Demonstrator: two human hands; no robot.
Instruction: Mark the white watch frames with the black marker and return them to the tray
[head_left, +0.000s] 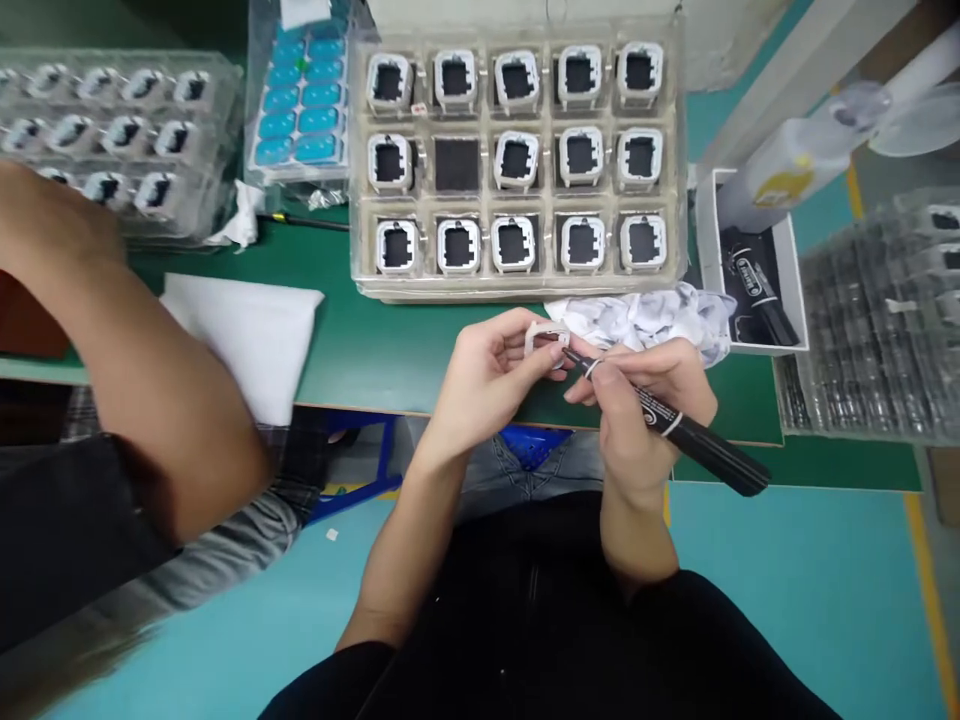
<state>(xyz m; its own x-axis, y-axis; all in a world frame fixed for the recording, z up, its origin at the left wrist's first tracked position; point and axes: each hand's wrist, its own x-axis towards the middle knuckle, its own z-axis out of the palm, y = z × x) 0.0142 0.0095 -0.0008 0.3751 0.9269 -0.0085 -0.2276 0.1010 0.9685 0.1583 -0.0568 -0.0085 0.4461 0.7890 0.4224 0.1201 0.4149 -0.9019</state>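
Note:
Between the fingers of my left hand (487, 380) is a small white square frame (537, 336), held just above the table's front edge. My right hand (649, 405) grips a black marker pen (697, 445), its tip pointing left at the frame. The tip is at or very near the frame; whether it touches I cannot tell. Beyond my hands lies a clear plastic tray (525, 292) holding several like frames in rows. One pocket (457, 165) in its middle row has only a dark bottom showing. Crumpled white cloth (652, 318) sits right behind my right hand.
At left a co-worker's arm (165, 370) reaches over the table near another tray of frames (124, 135) and a white cloth (240, 335). Blue pieces (300, 110) fill a tray behind. To the right stand a white box (795, 290) with markers and a bottle, and stacked trays (870, 330).

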